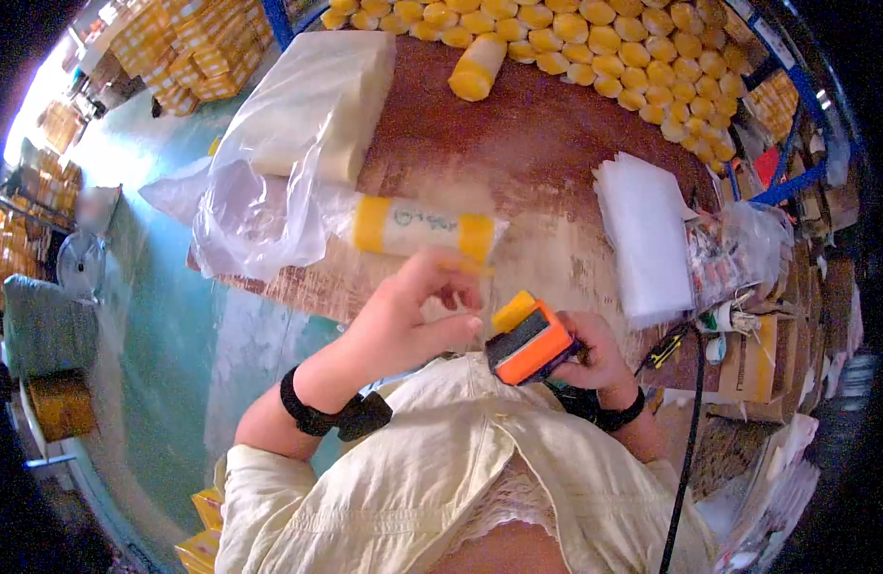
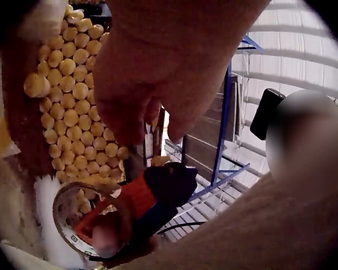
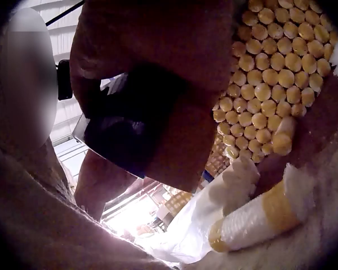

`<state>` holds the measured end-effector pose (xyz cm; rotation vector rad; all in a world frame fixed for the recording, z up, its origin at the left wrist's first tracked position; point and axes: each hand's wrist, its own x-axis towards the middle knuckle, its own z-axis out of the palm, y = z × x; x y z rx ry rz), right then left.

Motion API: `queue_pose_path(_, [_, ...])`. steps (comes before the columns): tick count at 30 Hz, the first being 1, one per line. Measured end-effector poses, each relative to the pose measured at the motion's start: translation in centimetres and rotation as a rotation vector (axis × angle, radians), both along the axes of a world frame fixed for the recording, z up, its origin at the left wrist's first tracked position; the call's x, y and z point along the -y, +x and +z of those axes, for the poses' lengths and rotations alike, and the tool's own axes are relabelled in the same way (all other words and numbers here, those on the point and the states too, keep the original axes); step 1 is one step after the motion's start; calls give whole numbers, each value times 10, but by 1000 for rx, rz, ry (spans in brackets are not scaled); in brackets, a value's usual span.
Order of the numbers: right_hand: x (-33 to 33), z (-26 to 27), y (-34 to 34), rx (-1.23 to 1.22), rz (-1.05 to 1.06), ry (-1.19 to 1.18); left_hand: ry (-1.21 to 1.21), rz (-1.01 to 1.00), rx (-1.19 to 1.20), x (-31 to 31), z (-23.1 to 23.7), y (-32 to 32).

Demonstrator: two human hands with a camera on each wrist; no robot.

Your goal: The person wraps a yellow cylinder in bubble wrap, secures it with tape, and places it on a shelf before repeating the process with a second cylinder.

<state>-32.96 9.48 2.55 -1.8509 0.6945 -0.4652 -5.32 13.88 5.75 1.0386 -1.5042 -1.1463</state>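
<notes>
My right hand (image 1: 599,352) grips an orange and black tape dispenser (image 1: 542,352) in front of my belly. A roll of tape (image 2: 73,242) sits on the dispenser in the left wrist view, and its yellow edge shows in the head view. To the left of it my left hand (image 1: 394,311) hovers with loosely bent fingers, the fingertips near the dispenser's front and nothing visible between them. Just beyond that hand a wrapped cylindrical bundle (image 1: 424,230) lies on the table, with a yellow tape band near each end and handwriting between.
Many yellow-ended rolls (image 1: 595,43) are stacked at the table's far side, with one loose roll (image 1: 477,69) before them. A cream foam block (image 1: 317,96) and clear plastic bags (image 1: 260,215) lie at left. White sheets (image 1: 645,239) lie at right, beside a black cable (image 1: 688,450).
</notes>
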Motion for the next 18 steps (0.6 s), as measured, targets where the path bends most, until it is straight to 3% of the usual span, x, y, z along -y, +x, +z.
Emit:
queue_pose_path(7, [-5, 17, -1, -41, 16, -130, -169, -242, 23, 10, -1, -22])
queue_pose_path(15, [-9, 9, -11, -72, 28, -202, 62, -51, 138, 9, 23, -38])
queue_pose_path(18, [-17, 36, 6, -45, -20, 130, -38, -88, 251, 13, 36, -39])
